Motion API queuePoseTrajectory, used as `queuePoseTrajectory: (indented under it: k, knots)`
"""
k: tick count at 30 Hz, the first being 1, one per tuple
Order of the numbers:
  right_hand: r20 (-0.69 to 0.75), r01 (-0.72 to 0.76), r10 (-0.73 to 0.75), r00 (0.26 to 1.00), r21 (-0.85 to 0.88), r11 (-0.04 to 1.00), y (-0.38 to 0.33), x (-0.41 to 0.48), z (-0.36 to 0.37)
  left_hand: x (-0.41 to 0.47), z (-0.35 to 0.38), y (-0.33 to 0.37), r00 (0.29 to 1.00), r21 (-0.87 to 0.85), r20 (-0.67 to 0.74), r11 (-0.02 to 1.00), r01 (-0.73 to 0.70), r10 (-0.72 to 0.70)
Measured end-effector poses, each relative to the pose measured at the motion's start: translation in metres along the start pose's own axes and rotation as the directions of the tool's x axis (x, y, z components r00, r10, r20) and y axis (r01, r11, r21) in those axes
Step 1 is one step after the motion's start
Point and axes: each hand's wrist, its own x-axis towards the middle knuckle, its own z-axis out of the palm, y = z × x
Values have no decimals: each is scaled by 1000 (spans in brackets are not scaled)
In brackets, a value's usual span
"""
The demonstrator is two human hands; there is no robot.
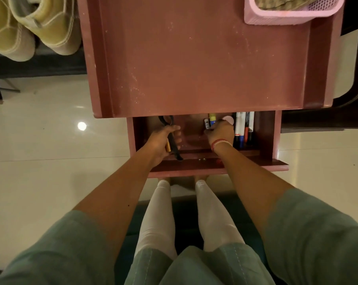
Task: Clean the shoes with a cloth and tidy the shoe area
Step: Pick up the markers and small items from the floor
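Observation:
Both my hands are inside an open drawer (272, 138) of a reddish-brown cabinet (205, 58). My left hand (163, 138) grips black-handled scissors (173, 142) together with a thin golden stick on the drawer's left side. My right hand (222, 133) reaches among small items in the middle, its fingers curled at a battery (206, 123) beside a yellow-and-blue tube (212, 118); what it holds is hidden. A pair of pale yellow sneakers (30, 23) sits at the top left. A folded cloth (285, 2) lies in a pink basket (277, 18) on the cabinet's far right corner.
Several markers (244, 128) stand along the drawer's right side, next to a round pink lid (228, 119). A dark shelf (40, 64) carries the sneakers. Glossy cream floor tiles (50, 140) surround the cabinet. My legs in white leggings are below the drawer.

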Motion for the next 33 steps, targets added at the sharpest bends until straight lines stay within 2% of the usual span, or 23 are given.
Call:
queuePoseTrajectory:
  k: [4, 6, 7, 8, 10, 12, 13, 17, 21, 26, 30, 33]
  knots:
    - [-11, 1, -1, 1000, -16, 1000, 2, 3, -1, -3, -2, 0, 999, -57, 47, 998, 10, -7]
    - [-52, 12, -6, 999, 115, 993, 2, -5, -5, -3, -3, -1, 999, 12, 46, 1000, -22, 21]
    - [-43, 9, 1, 999, 248, 969, 1, -12, -7, -3, -2, -2, 998, 55, 52, 998, -37, 34]
    - [11, -6, 1, 1000, 379, 925, -1, -20, -8, -4, -2, -2, 997, 91, 60, 995, -48, 43]
    - [235, -58, -76, 969, 516, 855, -10, -43, -11, -5, 0, -2, 995, 127, 76, 990, -69, 60]
    - [423, -66, -176, 889, 499, 864, -14, -64, -12, -7, 1, -2, 992, 125, 98, 988, -90, 77]
    - [447, -60, -195, 873, 495, 867, -16, -73, -12, -7, 2, -2, 991, 127, 107, 987, -95, 81]
    - [375, -54, -168, 912, 513, 857, -12, -76, -13, -4, 4, -5, 988, 187, 120, 976, -115, 94]
    - [352, 38, -164, 922, 340, 940, -12, -70, -5, 2, 6, -10, 993, 190, 82, 976, -105, 90]
    - [343, -27, -90, 935, 322, 946, -14, -72, 1, 2, 4, -15, 998, -10, 66, 1000, -15, 16]
    - [393, -90, -53, 918, 338, 937, -15, -77, 4, 3, 5, -16, 997, 151, 50, 986, -65, 58]
    - [383, -199, -3, 924, 485, 852, -14, -71, 2, 4, 5, -12, 994, 124, -15, 987, -105, 108]
